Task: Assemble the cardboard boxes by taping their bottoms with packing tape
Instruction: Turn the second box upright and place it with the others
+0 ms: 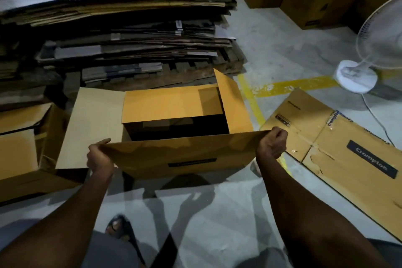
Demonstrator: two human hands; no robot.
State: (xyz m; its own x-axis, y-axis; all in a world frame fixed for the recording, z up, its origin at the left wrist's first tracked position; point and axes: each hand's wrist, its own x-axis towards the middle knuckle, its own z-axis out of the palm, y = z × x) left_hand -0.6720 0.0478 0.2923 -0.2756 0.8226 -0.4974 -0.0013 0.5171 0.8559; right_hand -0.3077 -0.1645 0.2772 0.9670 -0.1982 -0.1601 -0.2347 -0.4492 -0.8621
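A brown cardboard box [182, 154] stands open on the floor in front of me, its flaps spread and its inside dark. My left hand [99, 156] grips the left end of the near long flap, thumb on top. At the flap's right corner, my right hand [273, 142] pinches the edge with curled fingers. The far flap [165, 104] is folded partly inward, the left flap [93, 128] lies flat outward and the right flap [232, 102] stands up. No tape roll is in view.
A tall stack of flattened cartons [121, 28] rises behind the box. A flattened carton [339, 152] lies on the floor to the right, another open box [24, 143] stands left. A white pedestal fan [359, 72] with cable is far right. My sandalled foot [118, 227] is below.
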